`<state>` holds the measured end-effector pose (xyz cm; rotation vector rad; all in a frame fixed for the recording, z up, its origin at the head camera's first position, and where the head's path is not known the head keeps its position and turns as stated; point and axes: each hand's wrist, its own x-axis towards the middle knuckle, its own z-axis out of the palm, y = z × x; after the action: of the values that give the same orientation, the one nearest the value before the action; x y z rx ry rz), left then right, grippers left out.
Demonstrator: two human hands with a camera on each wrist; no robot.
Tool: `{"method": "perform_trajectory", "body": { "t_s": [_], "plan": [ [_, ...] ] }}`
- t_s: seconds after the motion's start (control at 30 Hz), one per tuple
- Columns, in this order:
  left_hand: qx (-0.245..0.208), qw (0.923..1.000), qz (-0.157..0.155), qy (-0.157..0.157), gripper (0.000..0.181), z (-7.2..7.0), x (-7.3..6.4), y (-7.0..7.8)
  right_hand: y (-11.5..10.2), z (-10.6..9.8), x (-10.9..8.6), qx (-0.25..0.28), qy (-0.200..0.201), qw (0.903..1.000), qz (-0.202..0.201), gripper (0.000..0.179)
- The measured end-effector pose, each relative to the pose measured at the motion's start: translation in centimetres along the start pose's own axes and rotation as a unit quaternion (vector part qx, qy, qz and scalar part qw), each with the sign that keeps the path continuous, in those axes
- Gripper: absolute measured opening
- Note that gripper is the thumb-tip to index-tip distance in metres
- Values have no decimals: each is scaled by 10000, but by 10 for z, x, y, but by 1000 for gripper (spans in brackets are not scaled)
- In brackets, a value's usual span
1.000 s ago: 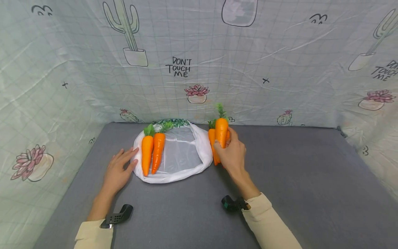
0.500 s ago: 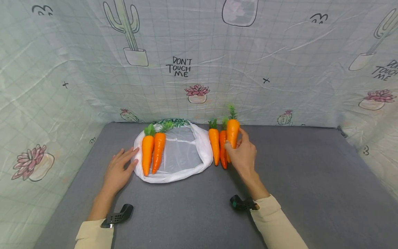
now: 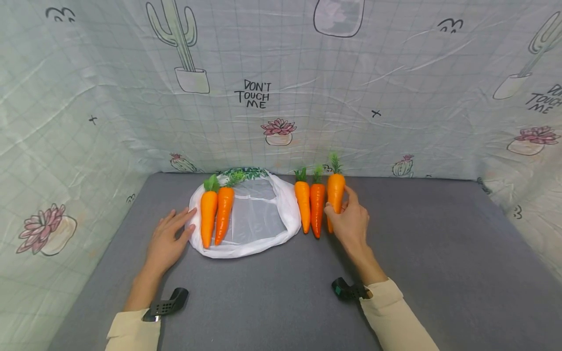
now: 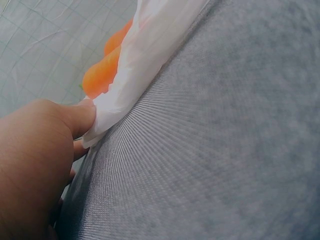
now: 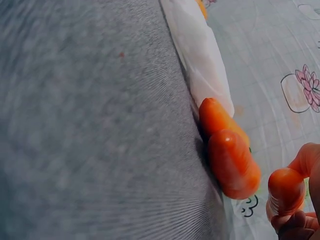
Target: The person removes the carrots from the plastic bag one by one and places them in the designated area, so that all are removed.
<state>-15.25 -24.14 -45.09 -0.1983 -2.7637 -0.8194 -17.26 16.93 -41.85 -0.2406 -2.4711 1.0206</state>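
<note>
– What's gripped?
– The right hand [image 3: 352, 220] pinches a carrot [image 3: 336, 187], though whether that touches the table [image 3: 263, 302] is hard to tell; the left hand [image 3: 166, 246], fingers extended, touches the left edge of the white bag [image 3: 239, 251]
– And beyond?
– Two carrots [image 3: 208, 214] lie in the bag, two more [image 3: 317, 204] between it and the held one

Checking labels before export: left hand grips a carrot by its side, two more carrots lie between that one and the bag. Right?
Wrong hand: the right hand grips the carrot, as the head view shows. The two more carrots do lie between that one and the bag.
</note>
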Motion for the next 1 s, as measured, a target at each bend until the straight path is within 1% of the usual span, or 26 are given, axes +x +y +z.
{"method": "perform_trajectory", "body": {
  "t_s": [0.23, 0.43, 0.67, 1.0],
  "plan": [
    [-12, 10000, -9, 10, 44, 1, 0, 1, 8, 2, 0, -110, -63, 9999, 18, 64],
    [-46, 10000, 15, 13, 44, 2, 1, -1, 13, 3, -1, -123, -210, 9997, 12, 64],
    [-39, 10000, -26, -35, 45, 1, 1, -1, 20, 6, -4, -126, -426, 9989, 118, 66],
    [-67, 10000, 54, -2, 44, 0, 1, -1, 25, 13, -4, -188, -376, 9991, 3, 65]
  ]
}}
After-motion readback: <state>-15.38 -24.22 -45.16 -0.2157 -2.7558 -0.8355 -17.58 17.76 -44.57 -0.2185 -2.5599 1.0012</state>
